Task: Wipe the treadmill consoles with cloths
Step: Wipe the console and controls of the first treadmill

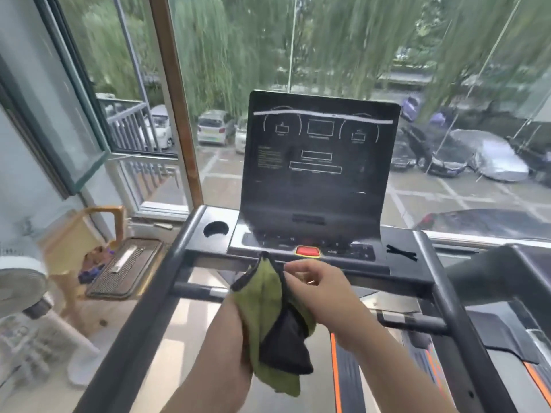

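The black treadmill console (pixel 319 162) stands upright in front of me, its screen dark with faint white outlines, a red stop button (pixel 308 251) below it. A green cloth with a black side (pixel 265 305) hangs in front of the console's lower edge. My left hand (pixel 238 320) is mostly hidden behind the cloth and holds it from below. My right hand (pixel 316 286) pinches the cloth's upper edge with fingers curled. Both hands are just short of the console's button panel (pixel 301 239).
A round cup holder (pixel 215 228) sits left of the panel. Black handrails (pixel 167 275) run back on both sides. A second treadmill (pixel 507 293) stands at the right. At left are a white fan (pixel 21 284), a wooden stool and an open window. Glass ahead overlooks parked cars.
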`<state>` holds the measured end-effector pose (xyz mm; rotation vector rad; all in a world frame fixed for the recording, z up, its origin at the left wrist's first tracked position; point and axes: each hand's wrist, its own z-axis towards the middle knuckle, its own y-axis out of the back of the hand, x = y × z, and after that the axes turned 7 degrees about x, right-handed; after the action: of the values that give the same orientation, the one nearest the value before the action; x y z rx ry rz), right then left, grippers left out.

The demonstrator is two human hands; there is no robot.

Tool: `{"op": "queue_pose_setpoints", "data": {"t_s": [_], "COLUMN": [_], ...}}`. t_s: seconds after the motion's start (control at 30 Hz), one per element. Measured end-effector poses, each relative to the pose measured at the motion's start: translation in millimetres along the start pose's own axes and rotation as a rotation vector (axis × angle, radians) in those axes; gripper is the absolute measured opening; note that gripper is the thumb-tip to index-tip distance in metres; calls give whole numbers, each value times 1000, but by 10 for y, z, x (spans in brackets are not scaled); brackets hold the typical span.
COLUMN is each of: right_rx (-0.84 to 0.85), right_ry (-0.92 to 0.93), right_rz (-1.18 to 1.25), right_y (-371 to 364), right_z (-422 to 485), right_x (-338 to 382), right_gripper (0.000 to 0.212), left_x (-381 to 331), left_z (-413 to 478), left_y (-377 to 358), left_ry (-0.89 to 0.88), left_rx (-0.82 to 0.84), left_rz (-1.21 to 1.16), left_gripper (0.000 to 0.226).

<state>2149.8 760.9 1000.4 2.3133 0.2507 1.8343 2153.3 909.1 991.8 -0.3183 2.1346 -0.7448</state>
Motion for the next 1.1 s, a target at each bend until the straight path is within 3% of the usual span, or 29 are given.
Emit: {"op": "queue_pose_setpoints", "data": {"t_s": [0.07,0.17,0.23,0.37,0.47,0.7,0.8,0.97,1.1], "right_rx": [-72,-145,-131,-21,-45,-1,2,-202,-422], "right_ry": [24,86,92,83,95,76,96,183,368], "right_rz": [-80,-207,-211,-204,-175,-89,-40,-47,-90], "right_y": [49,162,298,658,925,1249,1170,1176,1382], "right_z": [366,846,1099,1609,2058,2977,3167,3472,3617], "right_x": [132,275,376,518,538,624,645,641,838], "right_gripper": [22,19,12,17,15,18,20,18,23], "left_x": [-236,-488,-625,-948,-1198,-1686,-1851,-2295,-2684], "left_z": [470,1003,1192,1494,1851,2673,2884,3107,3237], "left_y": [27,4,-167,-419,-514,-679,-714,-745,-669], "left_ry": [-62,-135,-96,-183,-207,-279,-340,-378,-460], "left_rx": [3,-50,-100,-151,-258,-445,-467,-390,-336], "left_rz": [36,281,538,768,766,743,725,713,661], "left_gripper": [40,26,18,21,16,53,53,30,33]}}
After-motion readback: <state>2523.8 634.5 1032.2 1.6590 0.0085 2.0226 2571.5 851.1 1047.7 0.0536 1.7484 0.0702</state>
